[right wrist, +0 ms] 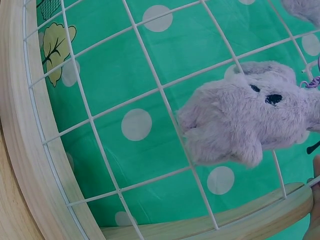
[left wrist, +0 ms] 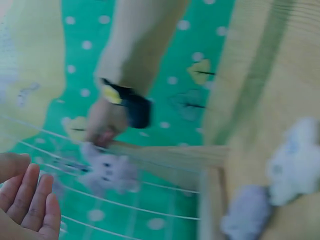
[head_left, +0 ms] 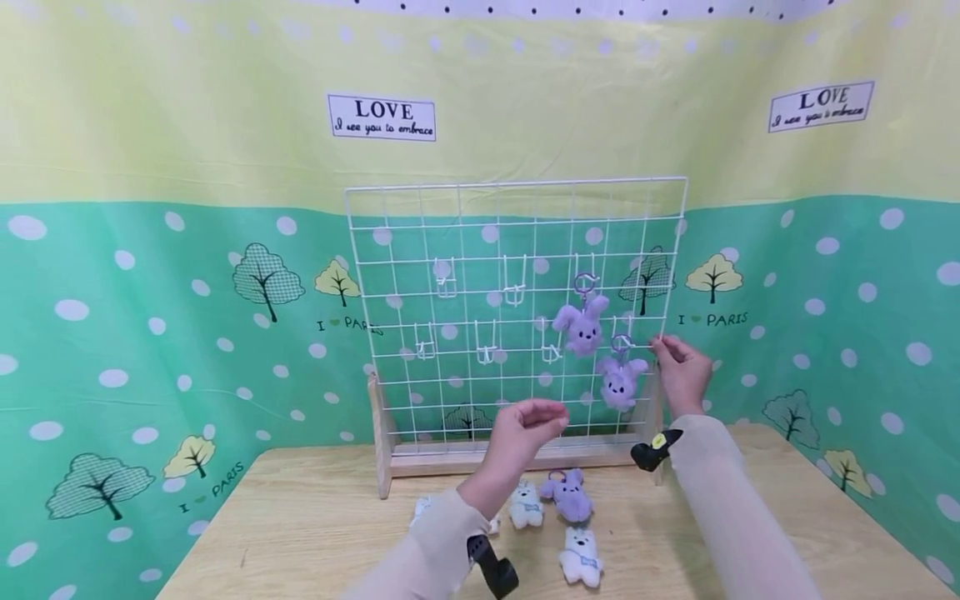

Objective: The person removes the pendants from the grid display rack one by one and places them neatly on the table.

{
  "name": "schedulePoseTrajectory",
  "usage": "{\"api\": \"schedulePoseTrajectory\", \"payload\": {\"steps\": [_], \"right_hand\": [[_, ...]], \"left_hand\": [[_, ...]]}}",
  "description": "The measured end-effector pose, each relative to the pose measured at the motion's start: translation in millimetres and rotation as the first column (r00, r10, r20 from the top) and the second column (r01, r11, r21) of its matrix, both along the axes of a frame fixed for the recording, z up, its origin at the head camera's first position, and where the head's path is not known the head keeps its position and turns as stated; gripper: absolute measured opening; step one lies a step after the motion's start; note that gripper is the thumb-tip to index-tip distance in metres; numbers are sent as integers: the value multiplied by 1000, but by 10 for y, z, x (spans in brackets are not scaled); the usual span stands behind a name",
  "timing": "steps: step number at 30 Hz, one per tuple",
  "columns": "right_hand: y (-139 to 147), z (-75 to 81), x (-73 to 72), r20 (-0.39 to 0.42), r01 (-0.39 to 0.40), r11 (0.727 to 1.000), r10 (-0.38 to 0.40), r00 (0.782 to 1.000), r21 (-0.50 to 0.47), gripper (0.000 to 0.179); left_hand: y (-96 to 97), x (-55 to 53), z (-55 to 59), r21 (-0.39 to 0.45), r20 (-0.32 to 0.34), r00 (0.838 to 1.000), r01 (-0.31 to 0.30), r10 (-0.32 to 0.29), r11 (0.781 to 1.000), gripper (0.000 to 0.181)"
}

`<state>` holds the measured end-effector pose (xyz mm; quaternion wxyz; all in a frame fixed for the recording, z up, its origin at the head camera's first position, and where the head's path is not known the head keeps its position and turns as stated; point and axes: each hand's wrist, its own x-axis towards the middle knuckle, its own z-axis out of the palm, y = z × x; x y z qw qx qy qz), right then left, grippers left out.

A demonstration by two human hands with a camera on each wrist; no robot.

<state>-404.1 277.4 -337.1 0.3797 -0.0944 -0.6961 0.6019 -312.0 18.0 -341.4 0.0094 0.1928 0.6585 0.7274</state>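
A white wire grid (head_left: 517, 322) stands upright, its right edge pinched by a right hand (head_left: 684, 375); before it, a left hand (head_left: 522, 437) curves its fingers loosely, holding nothing. Two purple plush rabbits (head_left: 585, 333) hang near that edge.

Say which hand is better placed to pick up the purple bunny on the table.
Probably the left hand: it looks empty and appears nearer that bunny in the head view, while the right hand grips the white grid.
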Motion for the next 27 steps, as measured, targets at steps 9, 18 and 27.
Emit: {"api": "schedulePoseTrajectory", "payload": {"steps": [9, 18, 27], "right_hand": [[17, -9, -14, -21, 11, 1000, -11, 1000, 0, 32], [-1, -2, 12, 12, 1, 1000, -1, 1000, 14, 35], [12, 7, 6, 29, 3, 1000, -4, 1000, 19, 36]], "left_hand": [[74, -136, 518, 35, -106, 993, -56, 59, 998, 25], [175, -343, 804, 66, -121, 978, -165, 172, 984, 25], [226, -585, 896, 28, -153, 953, -260, 261, 965, 20]]}}
